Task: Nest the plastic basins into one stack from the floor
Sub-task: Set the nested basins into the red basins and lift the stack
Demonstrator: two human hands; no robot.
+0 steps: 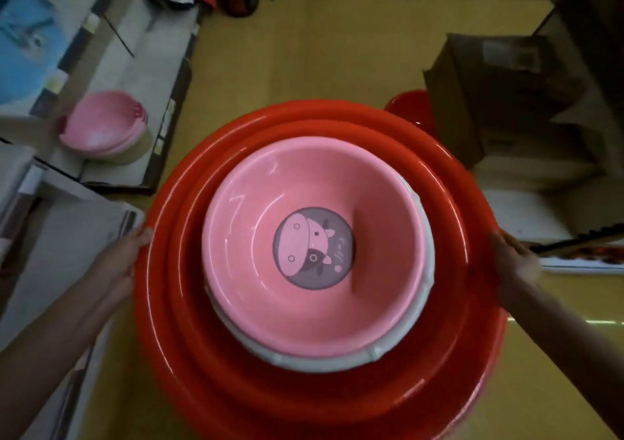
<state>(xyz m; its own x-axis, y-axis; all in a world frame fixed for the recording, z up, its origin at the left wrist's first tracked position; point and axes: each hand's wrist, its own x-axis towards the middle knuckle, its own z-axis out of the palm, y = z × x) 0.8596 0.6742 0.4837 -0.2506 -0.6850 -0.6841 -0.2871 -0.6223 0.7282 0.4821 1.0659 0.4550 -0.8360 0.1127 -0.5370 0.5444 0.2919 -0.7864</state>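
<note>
At opposite rims, left hand (123, 257) and right hand (516, 267) grip round, glossy red basin (472, 355)

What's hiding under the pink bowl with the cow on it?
Under the pink plastic basin with the cow picture sits a white plastic basin; only its rim shows. Below come nested red plastic basins, held by the left hand and right hand. Their bottoms are covered.

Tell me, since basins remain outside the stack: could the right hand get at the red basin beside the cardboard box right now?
Probably not yet. The right hand grips the rim of the red stack, and the red basin lies beyond the stack's far edge, beside the cardboard box.
</note>
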